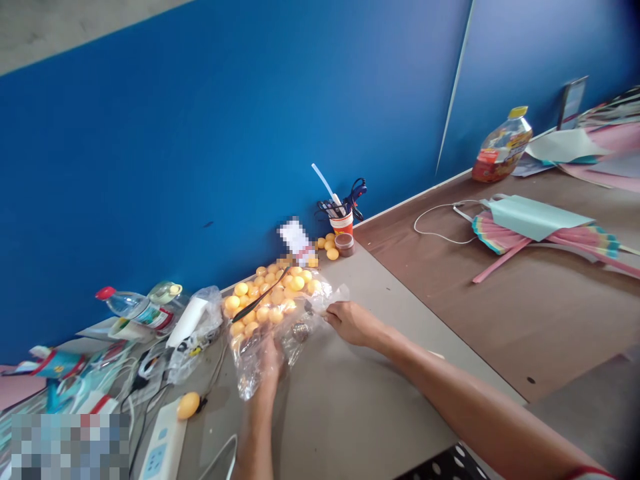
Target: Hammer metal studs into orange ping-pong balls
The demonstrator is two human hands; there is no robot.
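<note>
A clear plastic bag full of several orange-yellow balls lies on the grey table against the blue wall. My left hand reaches into or under the bag's near end, its fingers hidden behind crinkled plastic. My right hand is closed, pinching the bag's edge at its right side. A thin black stick lies across the bag. One loose orange ball rests near a white power strip.
A red cup holding pens and scissors stands by the wall with a brown lid and a few loose balls. A water bottle, cables and clutter fill the left. The brown table holds a paper fan, a cable and an oil bottle.
</note>
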